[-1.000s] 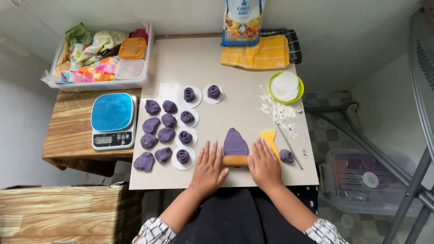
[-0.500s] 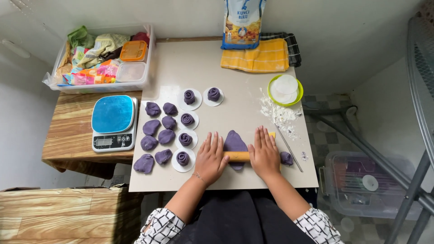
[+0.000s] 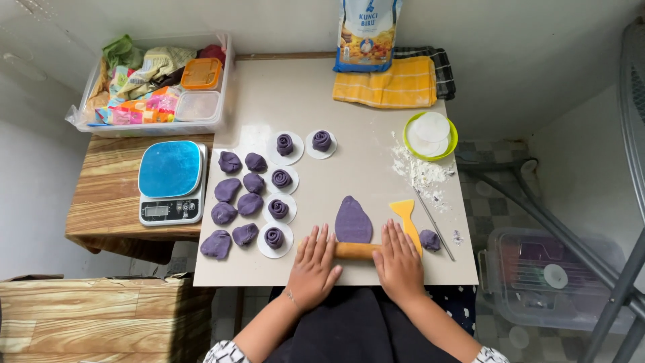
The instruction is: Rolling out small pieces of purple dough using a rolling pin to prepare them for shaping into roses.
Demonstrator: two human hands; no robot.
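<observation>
our left hand (image 3: 314, 267) and right hand (image 3: 399, 262), grip flat and open, have drawn the rolling pin (image 3: 357, 251) back, baring the flattened purple dough (image 3: 353, 220).

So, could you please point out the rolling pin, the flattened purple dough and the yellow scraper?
rolling pin (image 3: 357, 251), head view, bare wooden middle between the hands.
flattened purple dough (image 3: 353, 220), head view, centre of sheet.
yellow scraper (image 3: 405, 214), head view, blade.

Beige table (image 3: 363, 161) carries purple dough pieces (image 3: 236, 202) (some on paper rounds), yellow towel (image 3: 386, 89), flour bag (image 3: 366, 33).
</observation>
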